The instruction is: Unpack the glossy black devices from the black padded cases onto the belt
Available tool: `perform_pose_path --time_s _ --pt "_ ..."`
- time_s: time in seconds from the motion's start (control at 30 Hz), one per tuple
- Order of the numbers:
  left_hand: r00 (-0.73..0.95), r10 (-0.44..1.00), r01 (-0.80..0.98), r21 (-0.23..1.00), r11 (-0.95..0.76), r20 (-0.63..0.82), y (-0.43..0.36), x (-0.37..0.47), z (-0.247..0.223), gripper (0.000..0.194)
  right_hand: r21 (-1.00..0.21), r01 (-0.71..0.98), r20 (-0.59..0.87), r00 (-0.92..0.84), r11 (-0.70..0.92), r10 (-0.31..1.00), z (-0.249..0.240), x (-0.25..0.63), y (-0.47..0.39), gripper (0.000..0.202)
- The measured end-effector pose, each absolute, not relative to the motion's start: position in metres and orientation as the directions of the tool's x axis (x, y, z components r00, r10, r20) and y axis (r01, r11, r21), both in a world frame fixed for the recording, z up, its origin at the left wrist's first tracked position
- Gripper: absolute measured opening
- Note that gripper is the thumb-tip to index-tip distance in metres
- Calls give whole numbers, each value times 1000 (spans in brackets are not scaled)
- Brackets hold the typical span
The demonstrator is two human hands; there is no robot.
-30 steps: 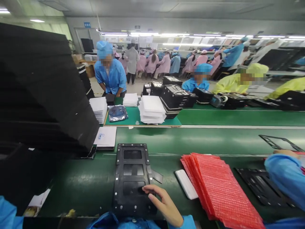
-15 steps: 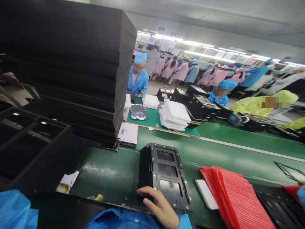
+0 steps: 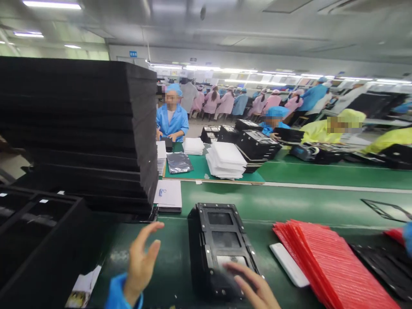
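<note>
Left hand (image 3: 140,262) raised over a dark green tabletop (image 3: 172,262) in the head view, thumb and fingers spread. Right hand (image 3: 254,286) well apart from it, fingers loosely extended and parted over the near end of a black rectangular block (image 3: 227,251) with a three-windowed top face and silver studs along the edges. Cannot tell touching from hovering at those fingertips. Black block lying on the tabletop, between both hands and reaching beyond them.

At the left, a tall stack of black foam-like slabs (image 3: 80,128), with a black compartmented tray (image 3: 54,257) in front. Near the foot of that stack, a white sheet with a blue print (image 3: 168,193). To the right of the block, a white oblong slab (image 3: 289,265) just beside a fanned pile of red bubble-wrap sheets (image 3: 334,262); past those, a flat black panel (image 3: 383,266).

Farther back, on a green board (image 3: 199,166), a shiny silver-grey bag (image 3: 179,163) and a pile of white sheets (image 3: 225,159). Behind the board, a co-worker in blue (image 3: 172,120).
</note>
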State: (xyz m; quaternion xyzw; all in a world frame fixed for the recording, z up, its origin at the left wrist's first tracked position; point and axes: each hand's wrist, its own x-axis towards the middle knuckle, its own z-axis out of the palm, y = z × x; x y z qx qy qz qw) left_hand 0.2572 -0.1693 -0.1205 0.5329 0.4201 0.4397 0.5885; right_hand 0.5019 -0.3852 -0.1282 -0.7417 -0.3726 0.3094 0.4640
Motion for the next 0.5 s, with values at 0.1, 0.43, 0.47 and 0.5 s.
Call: perform_pose_path --time_s 0.1,0.43,0.47,0.5 --pt "401 876 -26 952 303 -268 -206 327 -179 67 -950 142 -88 735 -280 672 -136 553 -407 57" --pt "328 765 -31 803 595 -554 -229 438 -221 48 -933 -260 -359 630 -249 688 -236 629 -357 93" --pt "313 747 -37 779 626 -586 -224 444 -214 46 -932 -272 -358 601 -239 714 -238 632 -350 91" --pt "306 721 -36 749 662 -622 -219 450 -208 45 -932 -280 -356 574 -232 737 -238 635 -343 89"
